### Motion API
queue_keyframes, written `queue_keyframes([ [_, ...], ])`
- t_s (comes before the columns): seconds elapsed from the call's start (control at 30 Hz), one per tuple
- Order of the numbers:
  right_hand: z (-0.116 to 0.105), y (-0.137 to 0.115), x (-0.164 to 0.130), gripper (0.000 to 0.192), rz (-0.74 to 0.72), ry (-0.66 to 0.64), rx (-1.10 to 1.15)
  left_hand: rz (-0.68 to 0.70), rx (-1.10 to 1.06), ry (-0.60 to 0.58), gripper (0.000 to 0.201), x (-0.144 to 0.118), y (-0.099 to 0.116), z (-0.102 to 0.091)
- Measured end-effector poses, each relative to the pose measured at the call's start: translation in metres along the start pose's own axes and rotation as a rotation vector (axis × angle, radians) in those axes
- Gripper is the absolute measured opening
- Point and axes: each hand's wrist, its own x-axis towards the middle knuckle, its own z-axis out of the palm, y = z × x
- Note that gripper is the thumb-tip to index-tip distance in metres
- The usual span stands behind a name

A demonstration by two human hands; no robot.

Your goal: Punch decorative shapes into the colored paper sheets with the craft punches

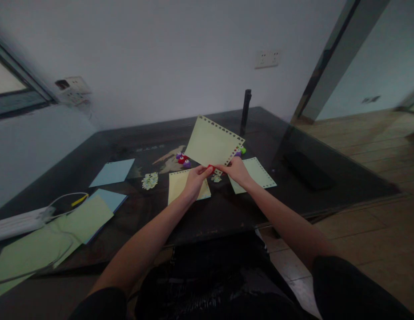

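While the left hand (194, 181) pinches a small red piece (211, 168) at the near edge of the raised pale sheet (211, 140), the right hand (239, 171) grasps that sheet's right edge; a purple piece (187, 164) lies left of it

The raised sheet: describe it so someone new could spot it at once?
Find the dark table by the pale wall, then its middle. There, the left grip and right grip meet at a red item by the lower edge of a pale yellow-green sheet. Cutouts line two of its edges; unlike the pale yellow sheet and pale green sheet lying flat nearby, it is held up.
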Motion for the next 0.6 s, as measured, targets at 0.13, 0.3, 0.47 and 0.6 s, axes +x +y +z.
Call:
queue_keyframes([
  [0.13,0.0004,0.0011,-0.0004,0.02,-0.011,-0.003,-0.002,0.014,-0.001,-0.001,0.029,0.0006,-0.0004,-0.0004],
  [0.3,0.001,-0.0019,-0.002,0.023,-0.005,0.01,0.008,0.029,0.02,-0.001,0.03,0.0001,-0.0009,-0.001],
  [0.47,0.0009,-0.0009,-0.0015,0.024,0.001,0.026,-0.038,0.01,0.002,0.038,0.032,0.0009,-0.0007,0.0012],
  [0.6,0.001,0.0028,-0.0003,0.026,-0.018,0.026,-0.04,0.014,-0.002,0.04,0.033,0.0014,0.0007,0.0022],
])
